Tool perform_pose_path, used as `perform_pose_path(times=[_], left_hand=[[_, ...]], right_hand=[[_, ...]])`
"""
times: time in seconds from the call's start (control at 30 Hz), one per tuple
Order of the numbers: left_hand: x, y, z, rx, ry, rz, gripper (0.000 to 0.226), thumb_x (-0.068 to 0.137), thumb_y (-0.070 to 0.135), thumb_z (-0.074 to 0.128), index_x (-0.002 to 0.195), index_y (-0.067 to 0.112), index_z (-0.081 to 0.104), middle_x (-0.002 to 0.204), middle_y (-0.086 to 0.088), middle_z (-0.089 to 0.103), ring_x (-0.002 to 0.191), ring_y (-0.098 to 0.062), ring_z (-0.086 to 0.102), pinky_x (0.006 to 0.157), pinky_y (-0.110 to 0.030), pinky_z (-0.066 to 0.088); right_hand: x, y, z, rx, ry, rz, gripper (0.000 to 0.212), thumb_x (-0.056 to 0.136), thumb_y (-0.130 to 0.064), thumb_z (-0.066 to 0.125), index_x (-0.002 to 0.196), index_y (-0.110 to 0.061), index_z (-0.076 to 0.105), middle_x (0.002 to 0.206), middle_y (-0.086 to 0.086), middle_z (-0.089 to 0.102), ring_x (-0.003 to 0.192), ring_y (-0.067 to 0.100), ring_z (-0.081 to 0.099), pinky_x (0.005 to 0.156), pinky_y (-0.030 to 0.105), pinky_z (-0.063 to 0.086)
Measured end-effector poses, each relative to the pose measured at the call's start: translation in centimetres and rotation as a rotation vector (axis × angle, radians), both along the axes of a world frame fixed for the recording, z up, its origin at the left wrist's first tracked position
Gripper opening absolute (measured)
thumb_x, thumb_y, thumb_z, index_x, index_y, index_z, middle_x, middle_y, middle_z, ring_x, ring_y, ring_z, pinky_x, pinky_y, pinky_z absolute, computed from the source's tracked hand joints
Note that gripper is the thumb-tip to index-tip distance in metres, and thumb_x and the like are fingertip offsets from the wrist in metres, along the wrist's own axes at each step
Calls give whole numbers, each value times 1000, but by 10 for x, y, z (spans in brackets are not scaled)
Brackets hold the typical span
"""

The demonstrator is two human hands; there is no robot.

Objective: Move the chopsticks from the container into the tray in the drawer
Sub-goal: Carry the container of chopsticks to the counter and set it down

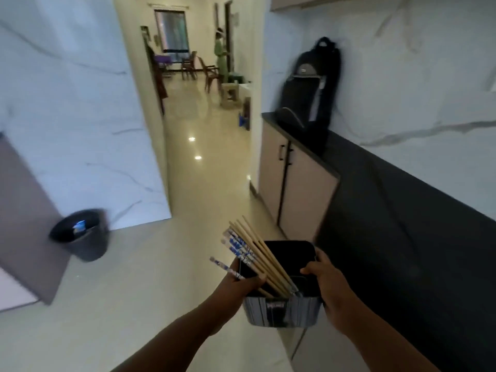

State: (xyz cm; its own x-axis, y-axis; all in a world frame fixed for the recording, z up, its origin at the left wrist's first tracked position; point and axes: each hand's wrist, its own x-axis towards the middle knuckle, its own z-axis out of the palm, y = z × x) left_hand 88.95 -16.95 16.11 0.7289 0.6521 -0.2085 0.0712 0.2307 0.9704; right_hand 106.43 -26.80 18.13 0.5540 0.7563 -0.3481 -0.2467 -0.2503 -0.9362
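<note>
My left fingers (257,277) curl over the near-left rim of the container (281,310), and my right hand (326,285) clamps its right rim, so I hold it up in the air between both. The chopsticks (255,253) stand inside it, leaning up and left, plain wooden ones beside blue-patterned ones. To my right runs the dark surface (402,224) with a black backpack (311,92); a bin (80,234) sits on the floor at left.

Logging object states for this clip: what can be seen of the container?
The container is a squarish open-topped bin, dark inside, with a streaked grey, glossy-looking outer wall bearing a small dark label. It is held in the air, the left hand and right hand gripping opposite rims. Chopsticks, plain wooden and blue-patterned, lean out over its left side.
</note>
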Motion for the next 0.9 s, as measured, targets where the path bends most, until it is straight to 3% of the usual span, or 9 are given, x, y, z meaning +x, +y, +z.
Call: perform_pose_path(times=[0.07, 0.13, 0.2, 0.33, 0.4, 0.47, 0.6, 0.77, 0.9], left_hand=[[-65, 2, -8, -47, 10, 106, 41, 89, 0, 62, 123, 17, 49, 96, 2, 77, 89, -14, 73, 65, -18, 55], [-137, 5, -15, -83, 17, 216, 51, 83, 0, 69, 124, 23, 47, 98, -3, 76, 91, -19, 73, 65, -21, 56], [-210, 4, -20, -123, 42, 323, 57, 75, 4, 71, 122, 26, 47, 97, -5, 76, 89, -20, 73, 62, -21, 56], [-354, -11, -23, -203, 87, 543, 39, 78, 4, 59, 113, 21, 53, 89, -9, 75, 78, -19, 74, 52, -22, 53], [-415, -23, -21, -235, 105, 643, 51, 63, 17, 56, 114, 13, 58, 94, -16, 74, 88, -29, 73, 61, -27, 52], [-470, -35, -19, -236, 101, 775, 58, 56, 16, 53, 113, 5, 59, 97, -22, 73, 89, -34, 73, 59, -26, 50], [-556, -59, -10, -158, 105, 1031, 23, 66, 9, 55, 89, 10, 55, 64, -1, 71, 61, -13, 71, 39, -13, 45], [-647, -81, -12, -75, 108, 1269, 44, 73, 5, 58, 115, 17, 52, 89, -2, 75, 82, -14, 73, 62, -19, 55], [-716, -87, -12, -46, 154, 1398, 40, 85, 3, 60, 119, 21, 49, 105, -7, 69, 89, -11, 71, 71, -20, 55]], right_hand=[[-53, 22, -5, -34, -33, 115, 33, 84, 3, 48, 109, -15, 58, 88, 17, 67, 67, 26, 66, 52, 29, 52], [-114, 44, -10, -68, -18, 241, 36, 83, 4, 45, 107, -20, 58, 88, 18, 67, 66, 26, 66, 48, 27, 50], [-179, 67, -17, -83, 19, 376, 41, 80, 5, 43, 109, -21, 57, 92, 19, 67, 72, 29, 66, 55, 30, 51], [-318, 101, -27, -127, 45, 687, 50, 75, 7, 42, 112, -24, 55, 94, 17, 68, 74, 27, 67, 53, 27, 51], [-385, 112, -29, -128, 27, 820, 52, 74, 9, 43, 112, -24, 56, 90, 14, 68, 68, 23, 67, 50, 26, 51], [-446, 120, -29, -116, 3, 938, 51, 75, 10, 43, 113, -22, 54, 91, 16, 66, 70, 24, 65, 51, 27, 51], [-555, 133, -26, -97, -10, 1153, 49, 77, 9, 44, 118, -18, 51, 96, 19, 62, 80, 27, 60, 57, 28, 49], [-667, 147, -31, -102, -28, 1394, 44, 76, 2, 51, 116, -15, 52, 94, 16, 62, 84, 27, 59, 60, 29, 45], [-756, 163, -38, -102, 1, 1547, 39, 79, 4, 49, 113, -14, 52, 94, 15, 61, 86, 27, 59, 62, 30, 44]])
